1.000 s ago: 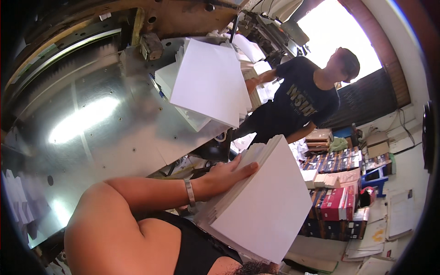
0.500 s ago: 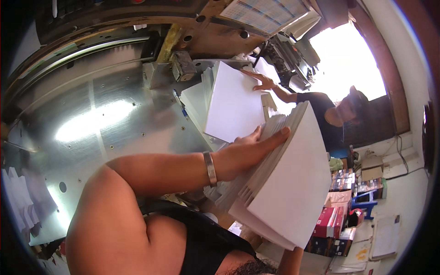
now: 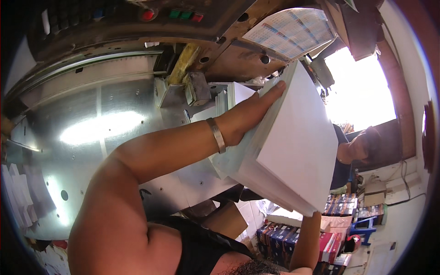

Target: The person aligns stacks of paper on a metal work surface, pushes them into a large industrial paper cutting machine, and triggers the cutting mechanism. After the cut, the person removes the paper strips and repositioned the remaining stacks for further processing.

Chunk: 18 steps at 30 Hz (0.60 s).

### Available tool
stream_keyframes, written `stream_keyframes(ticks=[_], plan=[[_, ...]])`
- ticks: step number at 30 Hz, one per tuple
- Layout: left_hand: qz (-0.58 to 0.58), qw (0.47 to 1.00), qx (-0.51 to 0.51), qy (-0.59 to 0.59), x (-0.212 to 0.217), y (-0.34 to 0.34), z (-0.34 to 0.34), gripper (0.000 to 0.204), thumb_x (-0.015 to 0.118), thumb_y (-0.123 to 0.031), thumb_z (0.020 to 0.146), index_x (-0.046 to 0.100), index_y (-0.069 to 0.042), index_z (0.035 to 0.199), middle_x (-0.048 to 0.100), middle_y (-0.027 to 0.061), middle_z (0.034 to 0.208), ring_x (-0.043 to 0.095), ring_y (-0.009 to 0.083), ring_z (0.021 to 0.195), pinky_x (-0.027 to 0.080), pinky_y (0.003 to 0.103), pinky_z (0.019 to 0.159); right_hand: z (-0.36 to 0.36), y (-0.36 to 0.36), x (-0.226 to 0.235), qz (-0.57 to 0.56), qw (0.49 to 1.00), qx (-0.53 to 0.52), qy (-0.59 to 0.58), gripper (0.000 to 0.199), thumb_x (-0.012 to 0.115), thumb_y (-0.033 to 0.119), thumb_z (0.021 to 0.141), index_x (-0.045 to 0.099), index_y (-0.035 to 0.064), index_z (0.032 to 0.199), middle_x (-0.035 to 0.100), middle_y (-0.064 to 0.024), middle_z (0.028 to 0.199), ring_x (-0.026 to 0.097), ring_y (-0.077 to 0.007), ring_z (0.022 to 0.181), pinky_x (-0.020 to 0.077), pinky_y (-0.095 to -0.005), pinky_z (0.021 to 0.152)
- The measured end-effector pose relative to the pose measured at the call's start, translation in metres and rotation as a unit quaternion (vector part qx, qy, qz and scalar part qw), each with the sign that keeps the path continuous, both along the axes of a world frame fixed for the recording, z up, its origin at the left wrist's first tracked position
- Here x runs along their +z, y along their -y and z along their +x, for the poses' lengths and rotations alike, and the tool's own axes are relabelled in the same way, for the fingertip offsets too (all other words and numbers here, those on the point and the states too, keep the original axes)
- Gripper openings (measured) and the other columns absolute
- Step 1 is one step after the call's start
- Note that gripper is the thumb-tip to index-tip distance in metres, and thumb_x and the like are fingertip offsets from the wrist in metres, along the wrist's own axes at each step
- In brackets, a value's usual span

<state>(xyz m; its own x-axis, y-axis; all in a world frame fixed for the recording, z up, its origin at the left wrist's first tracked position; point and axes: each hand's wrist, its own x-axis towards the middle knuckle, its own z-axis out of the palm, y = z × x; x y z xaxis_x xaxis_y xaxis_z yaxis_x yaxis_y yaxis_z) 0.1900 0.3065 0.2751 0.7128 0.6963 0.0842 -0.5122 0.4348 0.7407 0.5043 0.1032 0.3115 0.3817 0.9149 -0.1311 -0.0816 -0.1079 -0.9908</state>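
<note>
A thick stack of white paper (image 3: 298, 137) is held up and tilted in front of me. My left hand (image 3: 247, 114) is closed on its left edge, the thumb lying along the sheet edges; a metal bracelet (image 3: 216, 135) circles that wrist. From below, my right hand (image 3: 315, 217) holds the stack's lower corner, most of its fingers hidden behind the paper. Beyond my left wrist, more stacked paper (image 3: 236, 94) stands on the metal table, partly covered by the held stack. A pen (image 3: 187, 115) lies beside it.
The shiny metal table (image 3: 151, 169) stretches left beneath a dark machine with buttons (image 3: 147, 15). A metal block (image 3: 197, 89) stands at its back. A co-worker (image 3: 355, 151) is at the right, near a bright window. Boxes (image 3: 279, 238) and a blue stool (image 3: 364, 229) are lower right.
Both my hands have raised the stack up and away, and it now covers much of the other paper. The co-worker's hand, earlier on that paper, is now hidden. The view has shifted.
</note>
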Motion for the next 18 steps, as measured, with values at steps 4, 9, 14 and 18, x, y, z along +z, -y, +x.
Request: stream_keyframes(ticks=[4,9,14,18], plan=[[-0.006,1.0,0.008,0.02,-0.008,-0.039,0.008,0.088,0.05,-0.073,0.091,0.039,-0.009,0.149,0.057,0.0112,0.133,0.057,0.0189,0.12,0.045,0.033,0.101,0.019,-0.057,-0.009,-0.004,1.0,0.023,-0.011,0.085,0.039,0.069,0.098,0.039,0.0011,0.149,0.053,-0.0177,0.141,0.052,-0.0254,0.128,0.0436,-0.0394,0.106],[-0.029,0.999,0.016,0.04,-0.036,-0.071,0.019,0.086,0.046,-0.074,0.093,0.039,-0.011,0.151,0.056,0.0098,0.135,0.055,0.0185,0.123,0.045,0.031,0.101,0.048,-0.108,-0.04,-0.034,0.998,0.039,-0.031,0.085,0.038,0.069,0.098,0.038,0.0015,0.15,0.053,-0.0178,0.142,0.052,-0.0255,0.128,0.0436,-0.0396,0.107],[-0.049,0.997,0.043,0.033,-0.069,-0.077,0.017,0.083,0.044,-0.072,0.095,0.04,-0.011,0.151,0.055,0.01,0.14,0.055,0.019,0.125,0.046,0.033,0.103,0.063,-0.114,-0.076,-0.069,0.995,0.04,-0.054,0.085,0.038,0.069,0.098,0.037,0.0019,0.151,0.053,-0.0178,0.142,0.052,-0.0257,0.129,0.0436,-0.0399,0.107],[-0.024,0.995,0.024,0.094,-0.084,-0.077,0.013,0.072,0.046,-0.065,0.098,0.048,-0.012,0.146,0.06,0.0087,0.134,0.058,0.0153,0.121,0.05,0.032,0.098,0.069,-0.105,-0.08,-0.074,0.995,0.039,-0.057,0.085,0.037,0.069,0.098,0.036,0.0022,0.151,0.052,-0.0178,0.142,0.052,-0.0258,0.129,0.0435,-0.0401,0.107]])
